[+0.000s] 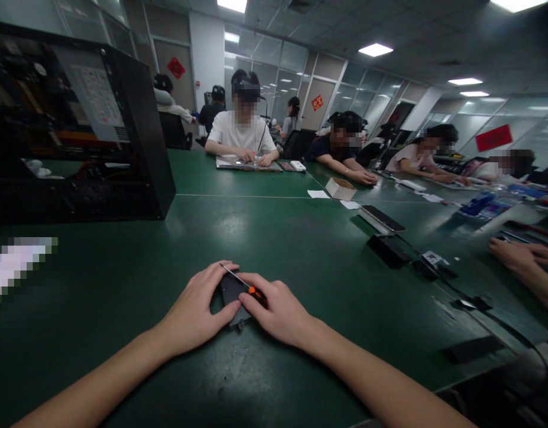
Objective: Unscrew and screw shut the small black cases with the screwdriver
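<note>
My left hand (191, 318) is wrapped along the left side of a small flat dark-grey case (230, 296), thumb near its front edge and fingertips at its far end. It lies on the green tabletop in front of me. A screwdriver (252, 290) with an orange-and-black handle sits in my right hand (280, 312). Its thin metal shaft slants over the case, with the tip near my left fingertips. My right thumb rests at the case's right side. Whether the tip touches the case I cannot tell.
An open black computer tower (142, 131) stands at the left. On the right are a black box (387, 251), a phone-like slab (383, 218), cables and a small cardboard box (340, 188). A co-worker's hands (519, 252) are at the right edge; other people sit across the table.
</note>
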Motion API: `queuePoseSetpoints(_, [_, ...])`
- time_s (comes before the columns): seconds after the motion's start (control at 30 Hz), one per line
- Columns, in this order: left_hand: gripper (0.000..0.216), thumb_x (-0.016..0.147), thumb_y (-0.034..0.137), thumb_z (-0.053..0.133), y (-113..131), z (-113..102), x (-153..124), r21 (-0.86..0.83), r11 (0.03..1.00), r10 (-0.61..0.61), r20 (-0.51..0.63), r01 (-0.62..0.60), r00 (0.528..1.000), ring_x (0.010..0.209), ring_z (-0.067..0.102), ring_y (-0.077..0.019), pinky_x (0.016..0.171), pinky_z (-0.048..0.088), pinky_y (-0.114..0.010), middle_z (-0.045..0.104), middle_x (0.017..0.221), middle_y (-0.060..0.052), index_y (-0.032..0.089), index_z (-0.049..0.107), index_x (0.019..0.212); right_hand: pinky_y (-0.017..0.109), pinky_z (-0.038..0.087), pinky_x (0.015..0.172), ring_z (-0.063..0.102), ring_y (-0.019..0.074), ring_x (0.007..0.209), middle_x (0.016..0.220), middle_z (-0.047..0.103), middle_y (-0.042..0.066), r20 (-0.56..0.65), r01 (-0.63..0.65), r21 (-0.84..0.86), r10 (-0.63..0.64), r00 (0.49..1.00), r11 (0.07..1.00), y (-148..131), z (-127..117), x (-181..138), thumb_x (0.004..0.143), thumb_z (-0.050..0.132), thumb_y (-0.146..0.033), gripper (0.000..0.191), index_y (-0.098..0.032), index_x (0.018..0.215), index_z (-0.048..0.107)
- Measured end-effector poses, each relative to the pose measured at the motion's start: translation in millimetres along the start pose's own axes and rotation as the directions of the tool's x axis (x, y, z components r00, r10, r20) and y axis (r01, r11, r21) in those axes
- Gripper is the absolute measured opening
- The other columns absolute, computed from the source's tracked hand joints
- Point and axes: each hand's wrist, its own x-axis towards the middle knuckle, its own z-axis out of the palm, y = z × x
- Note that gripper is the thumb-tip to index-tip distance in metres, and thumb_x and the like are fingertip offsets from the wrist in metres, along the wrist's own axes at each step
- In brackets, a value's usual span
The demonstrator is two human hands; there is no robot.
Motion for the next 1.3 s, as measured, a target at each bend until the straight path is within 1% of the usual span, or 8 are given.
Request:
queuePoseSetpoints(0.13, [0.068,0.081,0.043,0.071,7.3,-0.2,-0.1,0.018,0.999,-0.049,0.022,0.049,0.999,0.132,0.053,-0.0382,0.11,0.045,-0.057,0.057,0.143,-0.014,0.023,0.049,0.142,0.03,0.049,0.079,0.068,0.0166,0.082,0.105,0.075,0.004,-0.037,-0.031,0.094,0.035,0.999,0.995,3.1,-0.7,1.1,0.1,0.054,-0.037,0.038,-0.023,0.134,0.062])
queuePoseSetpoints(0.27, [0.074,0.077,0.047,0.075,7.8,-2.2,0.5,0.016,0.997,-0.07,0.054,0.07,0.996,0.134,0.052,-0.0389,0.111,0.043,-0.059,0.055,0.146,-0.013,0.025,0.048,0.142,0.03,0.05,0.077,0.067,0.0167,0.082,0.09,0.074,0.005,-0.202,-0.021,0.195,0.061,0.977,0.981,11.6,-17.7,3.3,0.097,0.056,-0.036,0.026,-0.018,0.107,0.072])
queuePoseSetpoints(0.37, [0.079,0.075,0.051,0.077,8.5,-3.9,0.2,0.015,0.997,-0.08,0.075,0.08,0.994,0.136,0.05,-0.0391,0.112,0.041,-0.058,0.052,0.149,-0.012,0.026,0.046,0.144,0.033,0.052,0.084,0.068,0.0192,0.091,0.098,0.074,0.007,-0.415,0.052,0.218,0.044,0.909,0.975,13.3,-44.1,4.2,0.088,0.069,-0.036,0.018,-0.019,0.09,0.072])
queuePoseSetpoints(0.5, [0.079,0.076,0.052,0.077,10.4,-5.5,-0.3,0.009,0.997,-0.08,0.086,0.079,0.993,0.138,0.048,-0.0382,0.114,0.039,-0.057,0.05,0.151,-0.012,0.026,0.045,0.144,0.032,0.055,0.074,0.069,0.0185,0.084,0.094,0.073,0.005,-0.563,0.105,0.238,0.049,0.825,0.966,-4.7,-81.6,4.8,0.083,0.076,-0.038,0.027,-0.02,0.1,0.066])
queuePoseSetpoints(0.63, [0.078,0.077,0.049,0.076,10.2,-5.0,-0.4,0.001,0.997,-0.071,0.081,0.071,0.994,0.138,0.047,-0.0374,0.115,0.039,-0.056,0.049,0.152,-0.012,0.025,0.044,0.145,0.025,0.05,0.065,0.062,0.0125,0.07,0.085,0.068,0.0,-0.37,0.241,-0.064,-0.248,0.896,0.968,-45.1,-106.2,9.7,0.091,0.07,-0.034,0.023,-0.02,0.107,0.064])
queuePoseSetpoints(0.73, [0.078,0.078,0.046,0.076,9.8,-3.2,-0.6,0.001,0.998,-0.057,0.064,0.057,0.996,0.138,0.047,-0.0381,0.115,0.039,-0.056,0.049,0.152,-0.012,0.025,0.043,0.145,0.023,0.046,0.066,0.059,0.0104,0.07,0.086,0.066,-0.001,-0.175,0.381,-0.202,-0.416,0.892,0.902,-75.1,-113.5,18.2,0.092,0.069,-0.031,0.018,-0.018,0.103,0.062])
queuePoseSetpoints(0.93, [0.075,0.081,0.045,0.073,12.0,-1.2,-1.2,0.022,0.998,-0.053,0.067,0.052,0.996,0.131,0.054,-0.0385,0.111,0.044,-0.056,0.055,0.145,-0.014,0.024,0.041,0.146,0.024,0.043,0.068,0.058,0.0115,0.073,0.086,0.064,-0.001,0.058,0.477,-0.237,-0.477,0.877,0.847,-90.6,-110.7,35.6,0.096,0.063,-0.028,0.01,-0.019,0.097,0.057])
queuePoseSetpoints(1.3, [0.077,0.081,0.048,0.073,13.2,-4.6,-2.1,0.05,0.998,-0.046,0.086,0.042,0.995,0.131,0.053,-0.0395,0.111,0.043,-0.057,0.054,0.145,-0.014,0.023,0.041,0.146,0.023,0.041,0.069,0.056,0.0099,0.071,0.084,0.062,-0.002,0.046,0.512,-0.173,-0.513,0.857,0.841,-72.2,-106.3,44.3,0.096,0.063,-0.027,0.011,-0.017,0.097,0.057])
